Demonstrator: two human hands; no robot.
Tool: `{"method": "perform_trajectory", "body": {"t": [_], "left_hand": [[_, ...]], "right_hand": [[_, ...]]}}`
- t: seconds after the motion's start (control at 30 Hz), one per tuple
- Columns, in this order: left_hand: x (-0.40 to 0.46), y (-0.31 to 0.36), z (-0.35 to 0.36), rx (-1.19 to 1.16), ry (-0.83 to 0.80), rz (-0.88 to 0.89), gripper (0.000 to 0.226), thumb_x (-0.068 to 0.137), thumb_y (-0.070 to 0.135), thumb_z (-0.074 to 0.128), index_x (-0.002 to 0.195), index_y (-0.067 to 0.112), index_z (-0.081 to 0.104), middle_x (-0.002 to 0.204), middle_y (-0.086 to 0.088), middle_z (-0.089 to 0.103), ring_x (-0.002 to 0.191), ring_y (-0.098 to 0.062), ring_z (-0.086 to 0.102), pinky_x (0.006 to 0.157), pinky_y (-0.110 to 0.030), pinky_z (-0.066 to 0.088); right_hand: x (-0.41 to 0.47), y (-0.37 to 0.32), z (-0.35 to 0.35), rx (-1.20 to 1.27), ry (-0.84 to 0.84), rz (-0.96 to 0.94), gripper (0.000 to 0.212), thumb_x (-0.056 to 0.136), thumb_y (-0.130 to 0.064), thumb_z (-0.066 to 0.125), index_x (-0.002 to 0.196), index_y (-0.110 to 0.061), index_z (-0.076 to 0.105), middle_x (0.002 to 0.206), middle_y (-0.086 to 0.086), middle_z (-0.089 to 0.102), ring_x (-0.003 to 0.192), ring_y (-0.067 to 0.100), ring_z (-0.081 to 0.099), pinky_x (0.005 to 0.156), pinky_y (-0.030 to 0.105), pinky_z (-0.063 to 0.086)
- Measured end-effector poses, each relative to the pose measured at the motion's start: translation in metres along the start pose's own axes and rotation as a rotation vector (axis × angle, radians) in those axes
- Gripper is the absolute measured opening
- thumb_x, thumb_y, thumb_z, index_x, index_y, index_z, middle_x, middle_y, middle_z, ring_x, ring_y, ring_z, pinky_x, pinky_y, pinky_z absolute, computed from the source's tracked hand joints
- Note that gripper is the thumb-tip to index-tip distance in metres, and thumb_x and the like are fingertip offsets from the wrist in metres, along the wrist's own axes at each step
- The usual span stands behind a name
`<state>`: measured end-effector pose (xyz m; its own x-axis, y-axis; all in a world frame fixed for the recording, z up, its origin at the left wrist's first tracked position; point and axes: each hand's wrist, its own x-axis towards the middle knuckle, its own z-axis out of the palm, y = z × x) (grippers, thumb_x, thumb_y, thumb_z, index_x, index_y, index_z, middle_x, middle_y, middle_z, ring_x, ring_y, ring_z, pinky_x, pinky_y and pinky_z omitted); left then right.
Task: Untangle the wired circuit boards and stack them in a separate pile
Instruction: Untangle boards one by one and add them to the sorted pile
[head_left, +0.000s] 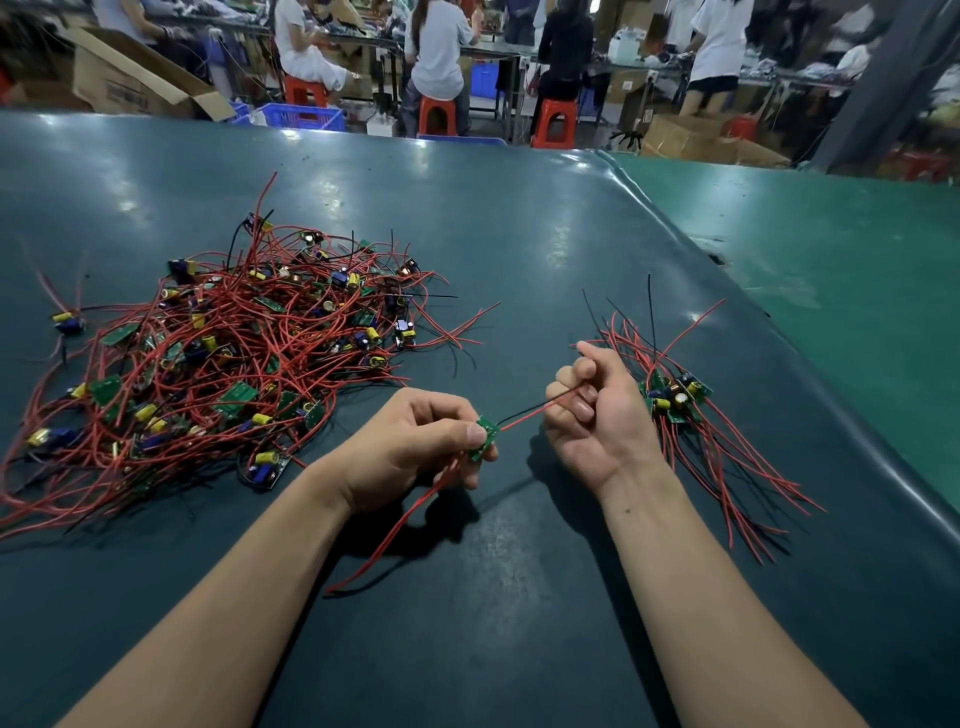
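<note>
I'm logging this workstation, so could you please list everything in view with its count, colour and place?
tangled pile of wired boards: one, too many boards to count, green boards with red and black wires, table left
sorted pile: one, a few green boards, wires fanned out, table right, beyond the right hand
held circuit board: one, green, red and black wires, between the hands
table mat: one, dark teal, under everything
cardboard box: one, brown, far left
crate: one, blue, past the table
stools: at least three, red, background
seated workers: several, background benches
left hand: grip pinches the held board
right hand: grip curled round its wires
</note>
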<state>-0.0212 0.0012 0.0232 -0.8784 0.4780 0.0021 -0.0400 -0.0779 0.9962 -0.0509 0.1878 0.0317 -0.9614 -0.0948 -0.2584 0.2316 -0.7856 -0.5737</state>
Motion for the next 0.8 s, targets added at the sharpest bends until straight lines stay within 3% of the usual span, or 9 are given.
{"method": "perform_trajectory", "body": {"t": [0.1, 0.17, 0.23, 0.33, 0.53, 0.63, 0.8], "left_hand": [[0.002, -0.002, 0.0, -0.064, 0.066, 0.027, 0.015, 0.075, 0.017, 0.063, 0.063, 0.013, 0.071, 0.056, -0.009, 0.061, 0.046, -0.013, 0.056, 0.044, -0.018, 0.039], [0.004, -0.003, 0.001, -0.121, 0.141, 0.031, 0.017, 0.078, 0.017, 0.059, 0.069, 0.008, 0.07, 0.055, -0.008, 0.061, 0.046, -0.012, 0.056, 0.045, -0.017, 0.041], [0.005, -0.003, 0.002, -0.132, 0.176, 0.023, 0.017, 0.078, 0.019, 0.061, 0.072, 0.005, 0.068, 0.056, -0.006, 0.062, 0.046, -0.011, 0.057, 0.045, -0.017, 0.041], [0.006, -0.002, 0.003, -0.077, 0.172, 0.019, 0.017, 0.077, 0.021, 0.062, 0.066, 0.013, 0.072, 0.059, -0.008, 0.061, 0.049, -0.012, 0.056, 0.049, -0.02, 0.038], [0.004, -0.003, 0.0, -0.063, 0.09, 0.018, 0.022, 0.074, 0.014, 0.058, 0.053, 0.017, 0.066, 0.059, -0.003, 0.065, 0.043, -0.01, 0.055, 0.042, -0.015, 0.039], [0.002, -0.002, -0.001, -0.069, 0.035, 0.026, 0.012, 0.07, 0.011, 0.061, 0.058, 0.01, 0.061, 0.062, -0.004, 0.066, 0.04, -0.011, 0.054, 0.04, -0.014, 0.036], [0.002, -0.002, -0.003, -0.103, 0.008, 0.024, 0.03, 0.055, 0.027, 0.066, 0.062, -0.001, 0.059, 0.054, -0.004, 0.062, 0.037, -0.012, 0.049, 0.041, -0.013, 0.034]], "right_hand": [[0.0, 0.001, 0.001, -0.118, 0.003, -0.069, 0.036, 0.097, -0.039, 0.054, 0.083, -0.009, 0.069, 0.057, -0.006, 0.04, 0.036, 0.002, 0.029, 0.03, 0.013, 0.021], [-0.003, 0.005, 0.001, -0.367, -0.037, -0.07, 0.05, 0.082, -0.051, 0.063, 0.102, -0.005, 0.069, 0.063, -0.007, 0.046, 0.041, 0.002, 0.033, 0.032, 0.014, 0.023], [-0.008, 0.013, 0.002, -0.58, -0.132, -0.026, 0.05, 0.072, -0.048, 0.07, 0.098, -0.006, 0.073, 0.062, -0.006, 0.046, 0.043, 0.003, 0.033, 0.034, 0.014, 0.022], [-0.013, 0.018, 0.005, -0.687, -0.224, -0.019, 0.02, 0.08, -0.03, 0.07, 0.082, -0.01, 0.076, 0.056, -0.005, 0.043, 0.04, 0.003, 0.032, 0.034, 0.013, 0.022], [-0.007, 0.01, 0.004, -0.573, -0.034, -0.177, 0.02, 0.093, -0.017, 0.064, 0.079, -0.008, 0.073, 0.054, -0.006, 0.046, 0.039, 0.003, 0.033, 0.033, 0.013, 0.022], [-0.003, 0.004, 0.002, -0.417, 0.072, -0.256, 0.02, 0.095, -0.013, 0.06, 0.079, -0.004, 0.069, 0.053, -0.007, 0.051, 0.039, 0.002, 0.034, 0.033, 0.014, 0.023], [0.003, -0.001, -0.001, -0.235, 0.202, -0.362, 0.022, 0.098, -0.012, 0.056, 0.08, -0.004, 0.065, 0.056, -0.005, 0.048, 0.038, 0.003, 0.035, 0.031, 0.015, 0.022]]}}
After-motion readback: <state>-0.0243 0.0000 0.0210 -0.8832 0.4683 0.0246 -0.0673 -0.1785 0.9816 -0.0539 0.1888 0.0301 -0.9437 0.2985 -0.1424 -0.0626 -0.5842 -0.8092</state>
